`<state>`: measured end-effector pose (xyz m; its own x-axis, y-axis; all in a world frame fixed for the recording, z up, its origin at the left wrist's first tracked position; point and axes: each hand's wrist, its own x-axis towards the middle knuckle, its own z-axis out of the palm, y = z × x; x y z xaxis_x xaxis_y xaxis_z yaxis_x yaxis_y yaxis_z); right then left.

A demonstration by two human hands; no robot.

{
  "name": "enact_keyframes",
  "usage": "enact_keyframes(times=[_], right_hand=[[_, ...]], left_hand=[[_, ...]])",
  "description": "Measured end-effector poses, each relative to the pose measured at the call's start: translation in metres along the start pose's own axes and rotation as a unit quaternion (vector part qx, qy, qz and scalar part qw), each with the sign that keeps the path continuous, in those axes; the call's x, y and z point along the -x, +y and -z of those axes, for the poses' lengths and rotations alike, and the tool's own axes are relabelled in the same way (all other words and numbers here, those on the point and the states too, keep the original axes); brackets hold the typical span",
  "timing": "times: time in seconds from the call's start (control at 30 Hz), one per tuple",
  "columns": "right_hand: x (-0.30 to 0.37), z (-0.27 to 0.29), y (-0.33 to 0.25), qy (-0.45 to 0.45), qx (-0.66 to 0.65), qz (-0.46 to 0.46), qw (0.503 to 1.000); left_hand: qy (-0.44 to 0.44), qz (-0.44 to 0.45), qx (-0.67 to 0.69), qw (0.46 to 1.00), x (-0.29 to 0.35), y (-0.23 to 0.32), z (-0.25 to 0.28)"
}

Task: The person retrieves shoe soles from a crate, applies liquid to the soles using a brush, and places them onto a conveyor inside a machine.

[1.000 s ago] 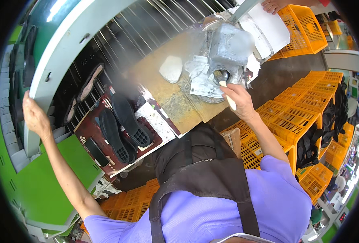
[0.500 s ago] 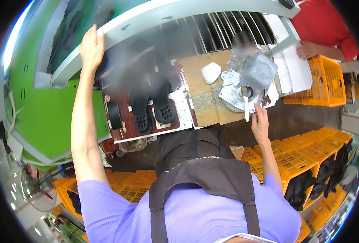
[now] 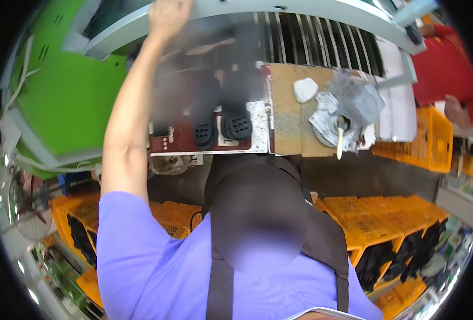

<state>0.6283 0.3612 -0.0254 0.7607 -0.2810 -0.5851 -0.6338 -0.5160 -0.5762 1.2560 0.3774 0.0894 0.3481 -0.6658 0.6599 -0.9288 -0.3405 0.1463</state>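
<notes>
My left hand (image 3: 170,15) is at the upper edge of the picture, against the pale grey frame bar (image 3: 220,7); its fingers are cut off or hidden. My right hand is out of view. Below my left arm, two black shoe soles (image 3: 205,130) (image 3: 237,122) lie side by side on a maroon board (image 3: 180,140), their far ends lost in a blur. To their right, a cardboard sheet (image 3: 290,125) bears a white lump (image 3: 305,90) and a glue-crusted container (image 3: 327,112) wrapped in plastic. A pale-handled brush (image 3: 340,144) leans out of it.
Slatted metal bars (image 3: 314,42) run behind the cardboard. Green machine panels (image 3: 71,112) stand on the left. Orange crates (image 3: 383,213) holding black items are close behind me. A person in red (image 3: 444,66) stands at the far right by another orange crate (image 3: 431,141).
My left hand has shifted right along the bar and toward the picture's top edge. My right hand, earlier beside the brush, has left the view. The whole scene has turned slightly with my head.
</notes>
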Motion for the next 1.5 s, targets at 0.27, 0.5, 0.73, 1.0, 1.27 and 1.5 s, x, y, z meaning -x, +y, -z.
enact_keyframes(times=[0.27,0.5,0.73,1.0,1.27,1.5], right_hand=[[0.041,-0.042,-0.062,0.274,-0.2,-0.087,0.937],[-0.023,-0.007,-0.19,0.237,-0.341,0.123,0.901],[-0.005,-0.024,-0.212,0.179,-0.203,0.081,0.959],[0.002,-0.063,-0.224,0.206,-0.172,0.013,0.963],[0.017,-0.097,-0.241,0.267,-0.18,-0.086,0.943],[0.032,-0.105,-0.227,0.24,-0.195,-0.019,0.951]], left_hand=[[0.0,-0.102,-0.004,0.995,0.033,-0.022,0.021],[-0.539,0.104,0.513,0.66,0.177,0.153,0.103],[-0.668,-0.006,0.493,0.557,0.185,0.175,0.118],[-0.716,-0.28,0.377,0.516,0.149,0.229,0.129],[-0.736,-0.388,0.33,0.447,0.157,0.246,0.123],[-0.696,-0.483,0.317,0.426,0.177,0.244,0.11]])
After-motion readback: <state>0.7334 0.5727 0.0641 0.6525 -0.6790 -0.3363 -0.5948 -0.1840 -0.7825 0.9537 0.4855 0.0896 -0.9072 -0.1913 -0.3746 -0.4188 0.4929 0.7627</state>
